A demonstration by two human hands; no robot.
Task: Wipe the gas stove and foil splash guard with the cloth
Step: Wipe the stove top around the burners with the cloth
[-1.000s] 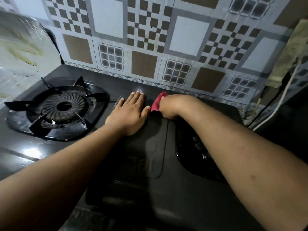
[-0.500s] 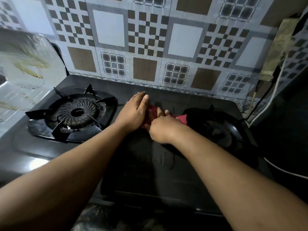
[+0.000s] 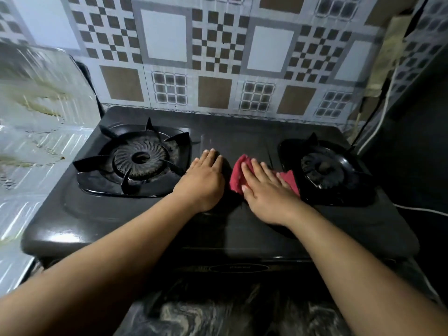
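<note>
The red cloth point(image 3: 238, 174) lies on the flat middle part of the black gas stove point(image 3: 145, 221), between the two burners. The right hand point(image 3: 265, 190) lies flat on top of the cloth with its fingers straight and spread a little, pressing it down on the stove. Bits of the cloth stick out on the left side of the hand and on the right side, close to the right burner point(image 3: 324, 169). The left hand point(image 3: 203, 180) is just to the left of the cloth, not touching it. It rests flat on the stove top with its fingers straight and close together, and it holds nothing. The left burner point(image 3: 140, 158) sits on the left of that hand, with black prongs standing up around it. On the far left stands the shiny foil splash guard point(image 3: 36, 112), and it has yellow-brown stains on it. Behind the stove is a wall point(image 3: 218, 57) with square brown, white and grey patterns. A white cord point(image 3: 385, 103) hangs down on the far right. The stove sits on a dark counter point(image 3: 218, 316) with pale swirls, at the near edge.
</note>
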